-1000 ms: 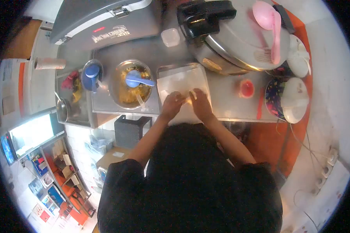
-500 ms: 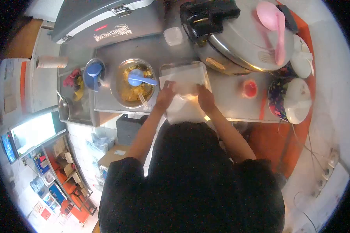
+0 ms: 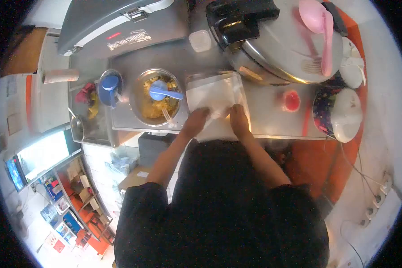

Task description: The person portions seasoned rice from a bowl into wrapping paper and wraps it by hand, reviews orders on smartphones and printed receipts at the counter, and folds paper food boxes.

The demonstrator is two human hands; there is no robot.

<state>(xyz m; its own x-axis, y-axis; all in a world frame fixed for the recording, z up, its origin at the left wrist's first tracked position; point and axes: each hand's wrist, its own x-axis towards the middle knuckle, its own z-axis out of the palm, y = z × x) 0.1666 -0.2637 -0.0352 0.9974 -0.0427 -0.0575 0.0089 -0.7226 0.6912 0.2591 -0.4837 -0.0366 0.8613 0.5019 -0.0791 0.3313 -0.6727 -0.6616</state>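
Blurred whitish piece (image 3: 218,110) between both hands (image 3: 196,121) (image 3: 240,120), over a rectangular tray (image 3: 243,91).

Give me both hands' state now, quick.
Left hand: closed, holding one side of a thin pale sheet; exact grip blurred.
Right hand: closed, holding the sheet's other side.

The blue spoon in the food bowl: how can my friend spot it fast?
Find the big metal pot, then look left along the counter to the round metal bowl of yellowish food. The blue spoon sits there, handle pointing right; the other blue scoop is in a smaller bowl further left.
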